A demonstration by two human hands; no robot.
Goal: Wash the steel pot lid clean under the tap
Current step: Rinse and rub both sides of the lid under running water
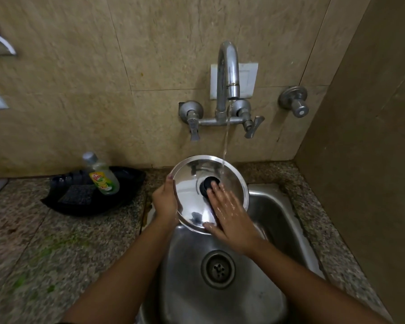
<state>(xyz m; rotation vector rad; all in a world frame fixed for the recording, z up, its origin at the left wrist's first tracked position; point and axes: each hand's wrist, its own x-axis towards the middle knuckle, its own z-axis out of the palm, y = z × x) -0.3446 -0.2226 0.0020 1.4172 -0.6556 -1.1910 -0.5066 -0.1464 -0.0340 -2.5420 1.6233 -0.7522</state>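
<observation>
Head view: steel pot lid (192, 183) tilted over sink (278, 213), under running tap (228, 73). Left hand (165, 202) fingers clamped on rim at 9 o'clock. Right hand (229, 209) fingers spread flat, rubbing near knob (209, 183). No suds visible; rinse seemingly underway, underside unseen.

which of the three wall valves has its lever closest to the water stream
The right lever valve of the mixer tap, just right of the stream. The left lever valve hangs farther off, and the round knob valve sits apart, far right.

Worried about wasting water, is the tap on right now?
On. A thin stream falls from the tap spout onto the steel lid beside its black knob.
</observation>
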